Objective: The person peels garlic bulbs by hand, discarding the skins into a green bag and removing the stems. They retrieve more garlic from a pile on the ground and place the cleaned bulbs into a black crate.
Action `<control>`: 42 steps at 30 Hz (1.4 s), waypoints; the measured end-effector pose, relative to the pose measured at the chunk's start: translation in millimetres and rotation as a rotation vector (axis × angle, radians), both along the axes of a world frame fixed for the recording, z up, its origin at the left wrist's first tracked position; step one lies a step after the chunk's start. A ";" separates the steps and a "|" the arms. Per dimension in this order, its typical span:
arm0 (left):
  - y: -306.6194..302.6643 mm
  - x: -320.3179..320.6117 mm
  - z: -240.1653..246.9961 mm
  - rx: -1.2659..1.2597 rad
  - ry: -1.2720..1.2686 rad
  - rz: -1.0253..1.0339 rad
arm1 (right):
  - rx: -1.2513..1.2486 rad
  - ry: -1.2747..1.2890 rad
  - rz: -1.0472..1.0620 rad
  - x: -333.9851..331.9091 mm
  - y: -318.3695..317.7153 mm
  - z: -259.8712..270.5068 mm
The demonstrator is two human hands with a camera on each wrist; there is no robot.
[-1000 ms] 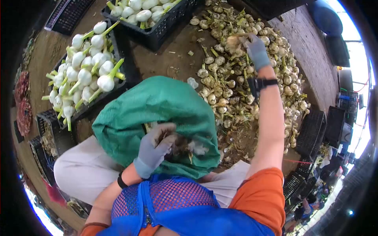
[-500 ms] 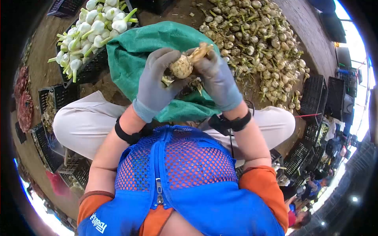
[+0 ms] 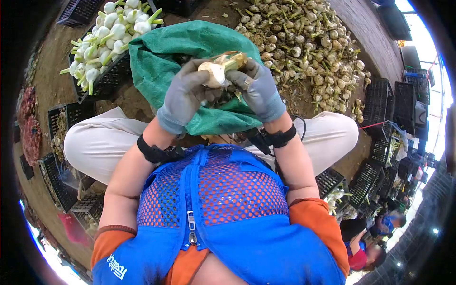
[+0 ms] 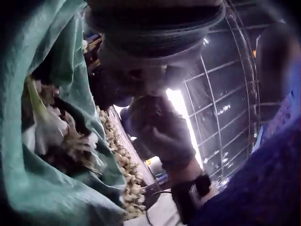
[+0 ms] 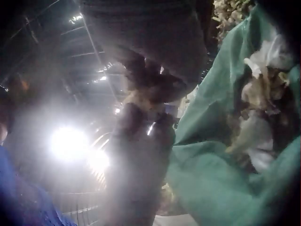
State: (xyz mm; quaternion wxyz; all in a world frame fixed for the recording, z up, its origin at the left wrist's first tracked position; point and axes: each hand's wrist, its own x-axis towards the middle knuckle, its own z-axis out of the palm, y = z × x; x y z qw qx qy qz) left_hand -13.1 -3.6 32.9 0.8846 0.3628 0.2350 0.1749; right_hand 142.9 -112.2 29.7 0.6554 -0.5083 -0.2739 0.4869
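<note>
Over a green sack (image 3: 156, 52), both gloved hands hold a garlic bulb (image 3: 217, 73), its smooth white side showing and its stem pointing right. My left hand (image 3: 181, 95) grips the bulb from the left. The right hand (image 3: 262, 92) pinches the loose brown skin and stem on the other side. White and brown peelings (image 4: 51, 125) lie inside the open sack in the left wrist view. In the right wrist view the bulb is mostly hidden behind dark, glare-lit gloves.
A big heap of unpeeled garlic (image 3: 308, 52) covers the floor at the upper right. Cleaned white bulbs (image 3: 111, 35) fill a black crate (image 3: 102, 76) at the upper left. More black crates (image 3: 380, 102) stand along the right side, and other people (image 3: 365, 251) sit at the lower right.
The right hand has come from the heap to the left hand with a garlic bulb. Since half a second ago, brown outer skin has been pulled back, baring white on the bulb.
</note>
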 end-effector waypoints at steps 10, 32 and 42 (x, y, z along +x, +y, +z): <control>0.3 7.4 -3.0 -0.135 0.050 -0.103 | 0.073 -0.264 -0.008 -4.2 -3.1 -17.5; 22.1 1.8 -19.9 0.379 0.444 -0.174 | -0.075 -0.024 -0.092 5.4 -4.9 -50.2; 25.8 1.7 -49.4 0.293 0.294 0.057 | 0.314 0.733 -0.237 12.9 -9.7 -55.4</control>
